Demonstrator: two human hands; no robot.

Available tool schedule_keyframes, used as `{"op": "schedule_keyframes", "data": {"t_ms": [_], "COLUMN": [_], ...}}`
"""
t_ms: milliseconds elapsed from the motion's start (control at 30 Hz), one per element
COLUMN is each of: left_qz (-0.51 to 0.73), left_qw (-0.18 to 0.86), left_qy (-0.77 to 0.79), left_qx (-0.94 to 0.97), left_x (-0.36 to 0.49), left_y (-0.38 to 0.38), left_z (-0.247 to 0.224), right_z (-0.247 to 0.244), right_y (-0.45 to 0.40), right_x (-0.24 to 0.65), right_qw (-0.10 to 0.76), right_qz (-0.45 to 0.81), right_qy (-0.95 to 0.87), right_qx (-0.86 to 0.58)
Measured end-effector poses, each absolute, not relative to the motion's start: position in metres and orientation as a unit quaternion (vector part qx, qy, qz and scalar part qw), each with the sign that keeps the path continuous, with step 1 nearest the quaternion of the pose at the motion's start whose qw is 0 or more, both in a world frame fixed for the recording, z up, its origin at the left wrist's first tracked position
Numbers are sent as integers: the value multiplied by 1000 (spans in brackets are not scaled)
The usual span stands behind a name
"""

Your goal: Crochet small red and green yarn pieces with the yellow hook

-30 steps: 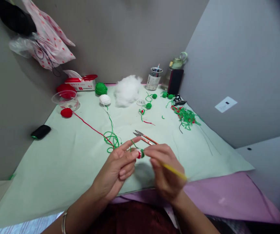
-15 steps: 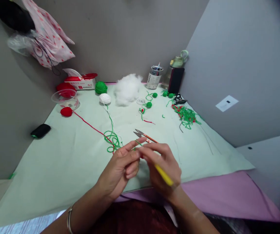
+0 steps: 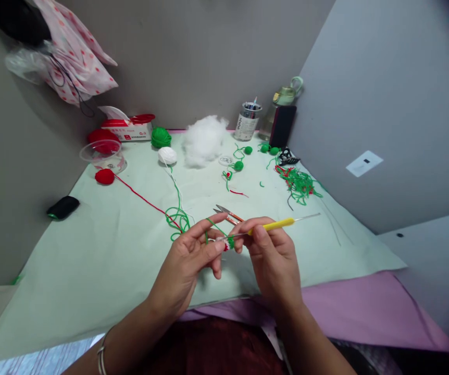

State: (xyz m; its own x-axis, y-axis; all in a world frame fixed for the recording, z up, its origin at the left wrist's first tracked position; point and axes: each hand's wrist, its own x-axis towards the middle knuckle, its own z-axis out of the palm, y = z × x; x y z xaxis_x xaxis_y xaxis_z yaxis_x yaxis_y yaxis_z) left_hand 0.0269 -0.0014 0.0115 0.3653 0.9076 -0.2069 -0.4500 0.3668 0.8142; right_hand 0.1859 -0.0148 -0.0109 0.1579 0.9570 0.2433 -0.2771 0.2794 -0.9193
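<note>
Between thumb and fingers my left hand pinches a small crocheted piece in green, white and red. Green yarn loops over its raised index finger. My right hand grips a crochet hook by its yellow handle, the metal tip pointing left at the piece. Scissors with orange handles lie just beyond my fingers, partly hidden. A loose tangle of green yarn rests left of them, with red and white strands running back to the yarn balls.
Behind are red, white and green yarn balls, white stuffing, a plastic tub and a pen jar. A phone leans on a bottle. Yarn scraps lie right; a black spool lies left.
The hook has turned from pointing down toward my wrist to lying nearly level across my right fingers. My right hand has rotated, and the crocheted piece shows more between my hands.
</note>
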Motion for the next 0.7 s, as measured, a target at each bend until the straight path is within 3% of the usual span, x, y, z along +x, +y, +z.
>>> {"op": "schedule_keyframes", "data": {"t_ms": [200, 400, 500, 567, 700], "left_qz": [463, 504, 497, 462, 449], "left_qw": [728, 680, 722, 774, 798], "left_qy": [356, 382, 362, 341, 330], "left_qx": [358, 371, 317, 266, 231], "left_x": [22, 27, 30, 29, 25], "left_y": [-1, -6, -5, -3, 1], "left_z": [12, 5, 5, 7, 11], "right_z": [-3, -12, -21, -22, -12], "right_y": [-23, -29, -26, -25, -23], "right_x": [187, 184, 182, 181, 183], "right_qw": [647, 565, 526, 546, 650], "right_qz": [393, 92, -43, -27, 189], "right_qy": [-525, -716, -751, -731, -613], "right_qx": [-389, -399, -397, -408, -406]}}
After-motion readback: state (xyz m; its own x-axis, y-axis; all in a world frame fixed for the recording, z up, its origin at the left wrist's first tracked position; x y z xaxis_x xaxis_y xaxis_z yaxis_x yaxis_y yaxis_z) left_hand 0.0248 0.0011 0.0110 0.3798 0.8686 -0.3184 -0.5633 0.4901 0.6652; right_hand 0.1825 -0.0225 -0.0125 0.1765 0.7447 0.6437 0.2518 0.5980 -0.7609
